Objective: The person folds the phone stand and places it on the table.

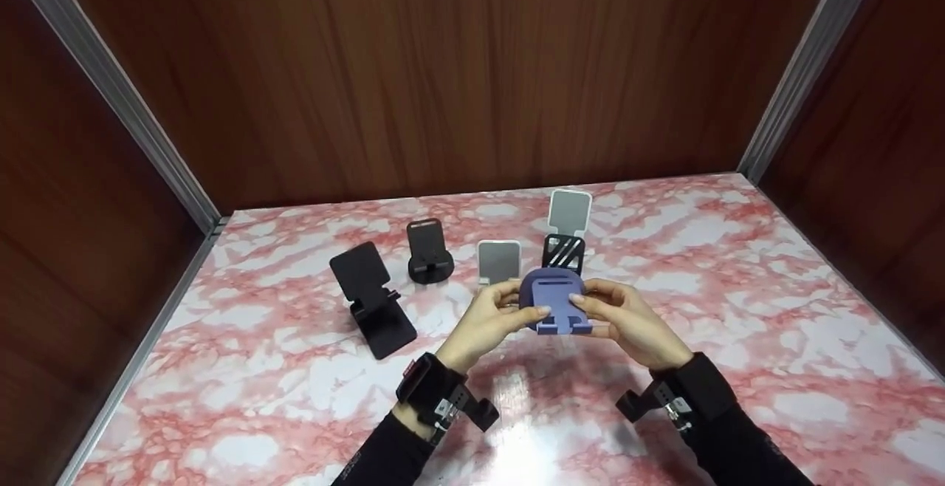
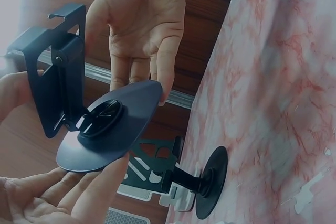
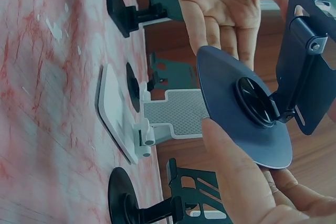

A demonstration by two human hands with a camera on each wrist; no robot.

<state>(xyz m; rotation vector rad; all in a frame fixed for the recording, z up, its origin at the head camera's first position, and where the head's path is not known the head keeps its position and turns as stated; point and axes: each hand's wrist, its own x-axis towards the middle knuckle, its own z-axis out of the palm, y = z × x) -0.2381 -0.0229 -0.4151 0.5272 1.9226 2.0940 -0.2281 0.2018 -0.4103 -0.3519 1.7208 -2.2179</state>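
A purple phone stand (image 1: 554, 290) is lifted over the table between my two hands. In the head view my left hand (image 1: 487, 316) grips its left side, thumb on the front plate. My right hand (image 1: 635, 323) holds the right side, its thumb also on that plate. Both wrist views show the stand's broad rounded base (image 2: 134, 116) from its hinge side, with a black round disc (image 3: 254, 100) and a hinged arm joining the plate. Fingers of both hands curl round the base's edge. The plate is folded close along the arm.
Behind the hands stand a slotted black phone stand (image 1: 564, 250), a white-and-grey one (image 1: 570, 209) and another white-and-grey one (image 1: 500, 258). Further left are a small round-based black stand (image 1: 427, 242) and a larger square-based one (image 1: 387, 327). Wood panels (image 1: 472, 80) wall the marbled table (image 1: 244, 397).
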